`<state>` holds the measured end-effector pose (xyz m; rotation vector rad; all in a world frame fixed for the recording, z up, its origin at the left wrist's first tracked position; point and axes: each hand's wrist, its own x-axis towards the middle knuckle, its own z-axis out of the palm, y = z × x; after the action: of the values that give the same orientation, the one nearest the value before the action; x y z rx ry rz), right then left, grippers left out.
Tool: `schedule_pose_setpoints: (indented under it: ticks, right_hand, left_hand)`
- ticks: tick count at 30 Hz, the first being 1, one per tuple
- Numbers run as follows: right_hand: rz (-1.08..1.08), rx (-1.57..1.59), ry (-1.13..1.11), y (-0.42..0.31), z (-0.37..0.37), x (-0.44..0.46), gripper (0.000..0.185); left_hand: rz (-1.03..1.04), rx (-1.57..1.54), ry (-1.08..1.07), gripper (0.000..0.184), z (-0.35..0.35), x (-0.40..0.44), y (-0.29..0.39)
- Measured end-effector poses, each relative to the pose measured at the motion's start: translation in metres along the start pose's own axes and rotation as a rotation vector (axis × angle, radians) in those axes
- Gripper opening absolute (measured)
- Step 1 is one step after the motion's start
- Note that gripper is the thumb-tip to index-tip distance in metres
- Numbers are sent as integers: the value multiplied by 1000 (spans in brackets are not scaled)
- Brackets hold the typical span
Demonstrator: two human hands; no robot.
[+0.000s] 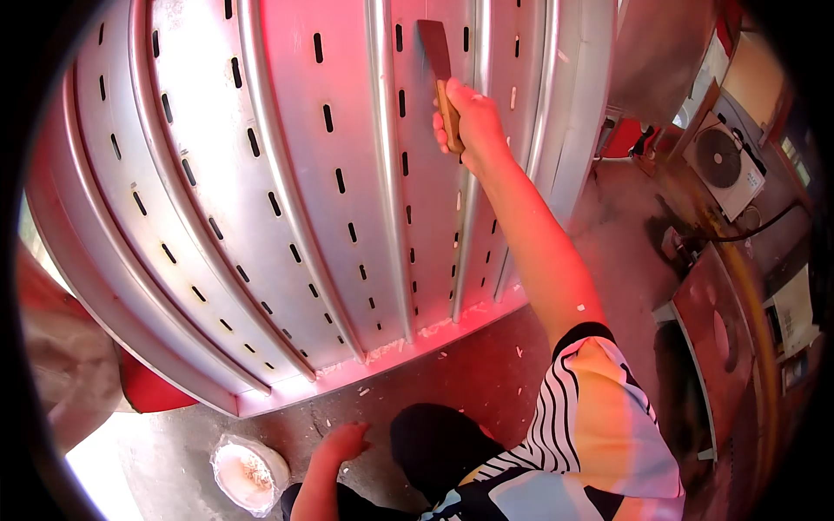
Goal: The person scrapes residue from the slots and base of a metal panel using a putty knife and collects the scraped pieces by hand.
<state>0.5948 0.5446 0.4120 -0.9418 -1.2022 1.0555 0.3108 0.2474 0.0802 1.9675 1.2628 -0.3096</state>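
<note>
My right hand [472,120] is closed around the wooden handle of a scraper [434,50], its flat blade pointing up. Behind the blade stands a large silver metal panel [300,69] with raised ribs and rows of narrow slots. Most slots look dark; a few on the right hold pale strips. I cannot tell whether the blade touches the panel. Low in the view, my left hand [346,441] hangs near my knee, holding nothing I can see, its fingers loosely apart.
A plastic-lined bucket [252,473] with pale scraps stands at lower left. White crumbs lie along the panel's bottom ledge [382,354] and on the floor [486,369]. To the right are a metal-topped bench [708,334] and a fan unit [721,161].
</note>
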Motion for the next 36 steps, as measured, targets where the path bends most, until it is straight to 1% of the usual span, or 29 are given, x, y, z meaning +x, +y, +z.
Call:
schedule_pose_setpoints:
  ticks: [2,3,5,7,8,11,12,15,19,22,25,28,31,34,36]
  right_hand:
    - [14,88,86,65,-27,-15,36]
    - [55,68,116,97,-38,-33,37]
    - [164,90,80,166,-58,-79,39]
    - [286,89,51,228,-79,-130,38]
    - [354,85,40,247,-87,-153,37]
    - [441,-75,73,270,-106,-201,34]
    - [426,-22,86,274,-107,-207,33]
    - [383,-8,109,278,-116,-198,34]
    - [363,90,86,244,-97,-160,37]
    - [312,50,71,231,-95,-142,39]
    - [361,15,70,220,-98,-145,40]
    - [406,42,85,222,-102,-148,40]
    - [504,86,30,206,-100,-145,41]
    - [512,139,25,205,-95,-143,42]
    - [389,174,42,203,-92,-129,43]
  left_hand:
    - [2,-2,50,50,-8,-5,4]
    - [12,0,85,48,-6,-2,1]
    - [23,15,105,43,3,-6,-7]
    - [31,-3,86,43,4,-10,-9]
    - [37,-16,82,43,5,-10,-8]
    - [11,-15,62,43,8,-11,-9]
    - [0,-20,59,43,7,-12,-7]
    - [-40,-29,44,44,1,-18,0]
    - [-80,-38,-2,46,-2,-10,5]
    - [-71,-40,-16,47,3,-3,2]
    - [-71,-46,-20,48,5,0,1]
    - [-74,-57,-41,51,4,2,2]
    - [-48,-44,-37,51,9,5,-1]
    - [-40,-36,-44,50,12,6,1]
    - [-43,-33,-48,49,12,7,2]
